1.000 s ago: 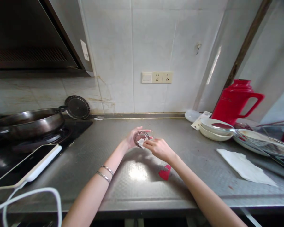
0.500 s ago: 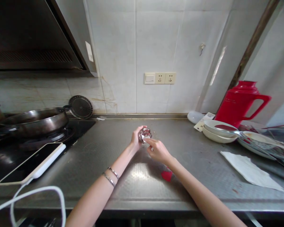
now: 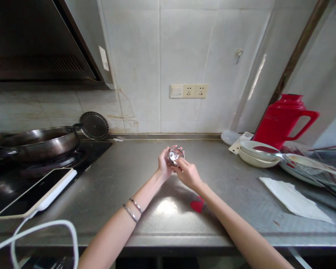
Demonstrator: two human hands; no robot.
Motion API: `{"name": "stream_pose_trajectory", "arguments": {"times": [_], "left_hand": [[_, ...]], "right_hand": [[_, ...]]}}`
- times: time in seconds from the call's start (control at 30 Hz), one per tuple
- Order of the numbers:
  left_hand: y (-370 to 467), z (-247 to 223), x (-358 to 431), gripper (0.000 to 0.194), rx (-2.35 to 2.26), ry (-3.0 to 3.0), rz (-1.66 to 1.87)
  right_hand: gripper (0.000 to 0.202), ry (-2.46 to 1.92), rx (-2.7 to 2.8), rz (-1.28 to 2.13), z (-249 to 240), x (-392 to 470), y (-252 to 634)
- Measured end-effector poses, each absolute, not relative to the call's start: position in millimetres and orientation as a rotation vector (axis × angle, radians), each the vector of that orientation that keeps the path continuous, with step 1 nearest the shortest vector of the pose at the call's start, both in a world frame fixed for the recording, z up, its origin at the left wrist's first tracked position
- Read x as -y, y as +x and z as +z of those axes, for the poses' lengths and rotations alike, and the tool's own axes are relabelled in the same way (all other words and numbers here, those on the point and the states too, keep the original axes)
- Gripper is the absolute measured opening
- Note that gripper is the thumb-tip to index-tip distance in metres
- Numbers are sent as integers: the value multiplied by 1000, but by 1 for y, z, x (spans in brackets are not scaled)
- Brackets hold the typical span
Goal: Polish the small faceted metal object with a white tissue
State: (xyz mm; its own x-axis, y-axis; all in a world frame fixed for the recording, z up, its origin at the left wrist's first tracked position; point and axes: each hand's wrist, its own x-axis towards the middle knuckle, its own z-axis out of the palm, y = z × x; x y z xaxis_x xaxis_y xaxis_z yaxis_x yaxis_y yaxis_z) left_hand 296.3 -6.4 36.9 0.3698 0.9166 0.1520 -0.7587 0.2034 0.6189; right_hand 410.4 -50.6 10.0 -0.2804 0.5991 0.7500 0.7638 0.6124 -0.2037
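My left hand (image 3: 164,164) is wrapped round a small, shiny, round glass-like vessel (image 3: 173,154), its open top turned towards me. At its near right rim are the fingers of my right hand (image 3: 187,172), pressed together around a small white piece, perhaps tissue, that is mostly hidden. Both hands are raised over the steel counter (image 3: 145,209). A red heart-shaped piece (image 3: 196,205) lies on the counter beside my right forearm. Two bracelets circle my left wrist.
At left, a steel pan (image 3: 42,144) stands on the stove, with a phone (image 3: 36,194) and white cable nearer. At right are stacked bowls (image 3: 259,158), a red thermos jug (image 3: 280,121), plates with utensils, and a white paper sheet (image 3: 294,200).
The vessel has shifted slightly right and up in my left hand, and its opening shows more. My right hand has moved slightly right, its fingers still at the rim.
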Motion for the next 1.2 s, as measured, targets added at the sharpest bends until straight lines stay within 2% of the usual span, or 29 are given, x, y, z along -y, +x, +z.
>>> {"name": "stream_pose_trajectory", "arguments": {"times": [0.17, 0.27, 0.33, 0.53, 0.73, 1.2], "left_hand": [[266, 36, -17, 51, -293, 772, 840], [253, 34, -28, 64, -379, 795, 731], [250, 33, -32, 67, -422, 842, 702], [255, 31, -27, 49, -622, 1005, 614], [263, 29, -16, 25, -671, 1043, 844], [288, 18, -12, 22, -600, 748, 1098]], "right_hand": [[23, -1117, 2291, -656, 19, 53, 433], [24, -1078, 2442, -720, 22, 55, 435], [23, -1066, 2528, -721, 23, 56, 432], [20, -1078, 2613, -656, 20, 56, 426], [16, -1178, 2593, -589, 23, 53, 429], [39, -1320, 2396, -312, 21, 46, 434]]}}
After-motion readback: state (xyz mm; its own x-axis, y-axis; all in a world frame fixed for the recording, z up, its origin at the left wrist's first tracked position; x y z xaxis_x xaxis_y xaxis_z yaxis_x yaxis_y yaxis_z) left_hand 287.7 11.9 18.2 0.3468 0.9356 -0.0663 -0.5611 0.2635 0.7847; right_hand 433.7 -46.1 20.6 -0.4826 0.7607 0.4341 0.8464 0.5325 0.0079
